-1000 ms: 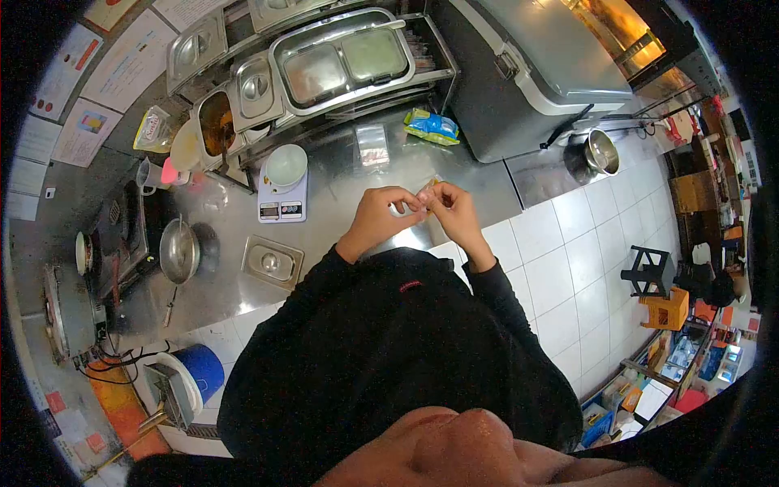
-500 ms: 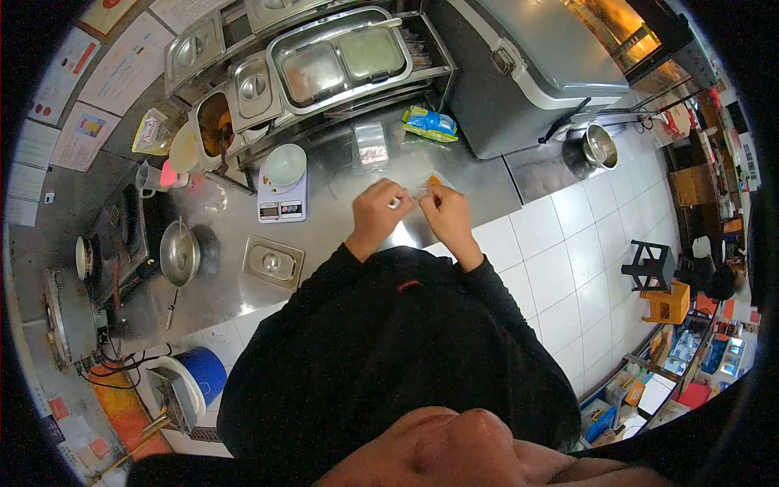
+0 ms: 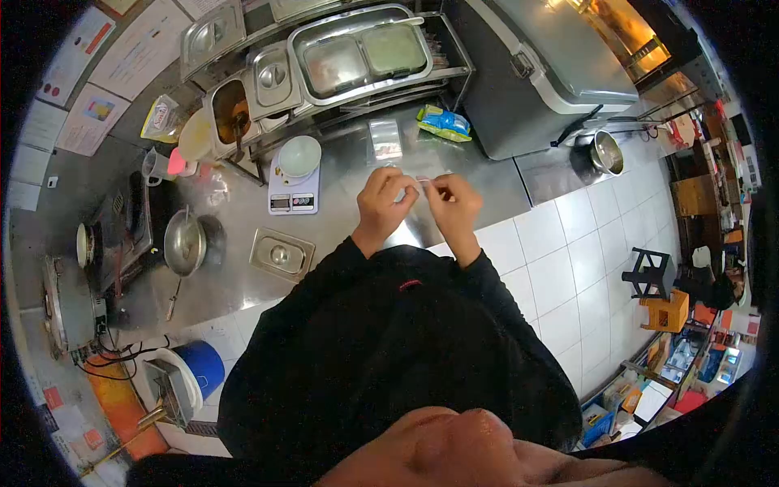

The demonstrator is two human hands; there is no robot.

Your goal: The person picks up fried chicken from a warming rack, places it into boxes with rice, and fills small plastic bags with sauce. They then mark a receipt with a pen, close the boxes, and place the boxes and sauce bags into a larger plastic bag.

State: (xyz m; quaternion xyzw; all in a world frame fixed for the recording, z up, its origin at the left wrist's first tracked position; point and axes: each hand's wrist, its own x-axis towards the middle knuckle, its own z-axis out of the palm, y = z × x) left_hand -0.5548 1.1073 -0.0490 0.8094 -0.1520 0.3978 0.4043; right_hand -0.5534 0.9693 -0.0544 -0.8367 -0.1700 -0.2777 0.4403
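My left hand (image 3: 383,207) and my right hand (image 3: 456,213) are close together over the counter's front edge. Both pinch a thin, whitish edge of what looks like a small clear plastic bag (image 3: 421,180); most of it is hidden by the fingers. Just beyond them a stack of clear plastic bags (image 3: 385,144) lies flat on the steel counter. A blue and green-yellow packet (image 3: 445,122) is to its right. Left of my hands, a pale bowl (image 3: 299,156) sits on a white kitchen scale (image 3: 294,201).
A lidded steel pan (image 3: 281,253) and a frying pan (image 3: 185,243) rest on the left counter. Food containers (image 3: 357,57) line the back rack. A large grey cooler (image 3: 535,89) stands back right, with a metal bowl (image 3: 606,152) beyond. White floor tiles (image 3: 560,268) show at right.
The view has shifted a little, so the counter things appear farther right. Orange contents visible by my right fingers earlier are now hidden. Both hands are still pinching, fingertips close together.
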